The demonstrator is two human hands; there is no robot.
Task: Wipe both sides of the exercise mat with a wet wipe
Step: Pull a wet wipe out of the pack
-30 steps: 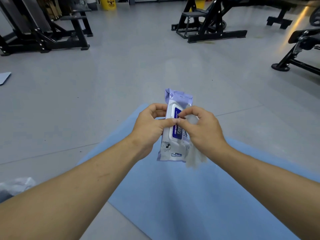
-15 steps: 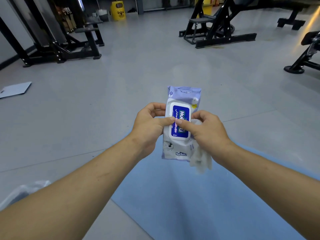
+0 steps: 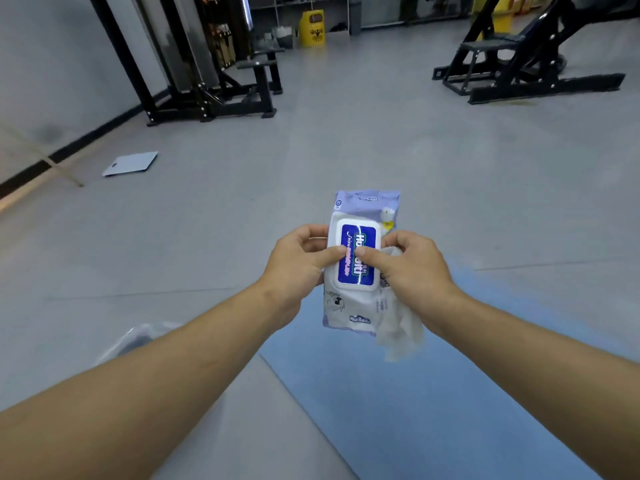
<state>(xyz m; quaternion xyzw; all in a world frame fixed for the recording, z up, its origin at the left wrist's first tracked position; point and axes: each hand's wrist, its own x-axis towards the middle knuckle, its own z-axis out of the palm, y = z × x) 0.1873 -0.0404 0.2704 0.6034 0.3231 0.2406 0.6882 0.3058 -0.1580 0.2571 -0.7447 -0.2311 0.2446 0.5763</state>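
The blue exercise mat (image 3: 415, 410) remains on the floor beneath our forearms. Above it, the left hand (image 3: 298, 268) still grips the wipe pack (image 3: 349, 306). Both thumbs now press its lid (image 3: 358, 258) flat. The right hand (image 3: 412, 268) clamps the hanging wet wipe (image 3: 401, 327) against the pack's right side.

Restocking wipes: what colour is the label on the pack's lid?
Dark blue label with white lettering; head view shows it.
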